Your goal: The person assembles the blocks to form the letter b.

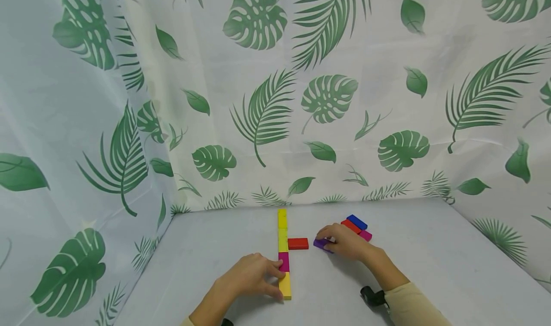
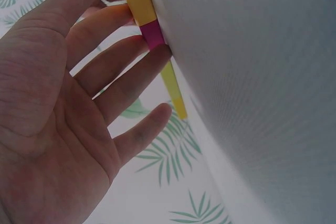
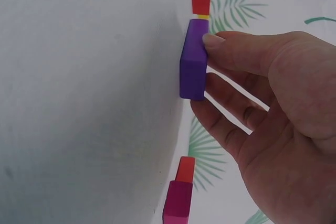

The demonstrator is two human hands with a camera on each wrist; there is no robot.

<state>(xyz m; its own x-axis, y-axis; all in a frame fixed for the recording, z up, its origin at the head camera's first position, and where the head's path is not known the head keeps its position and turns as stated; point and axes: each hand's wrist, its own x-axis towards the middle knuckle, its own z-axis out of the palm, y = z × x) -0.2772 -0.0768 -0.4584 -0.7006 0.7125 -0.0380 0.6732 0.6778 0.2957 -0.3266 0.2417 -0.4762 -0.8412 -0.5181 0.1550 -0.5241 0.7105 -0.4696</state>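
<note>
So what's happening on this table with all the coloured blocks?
A person is laying flat coloured blocks on a grey table. A straight line of yellow and magenta blocks runs away from them, with a red block lying beside it on the right. The left hand rests its straight fingers against the near end of the line. The right hand pinches a purple block on the table, next to a small pile of spare blocks in red, blue and magenta.
</note>
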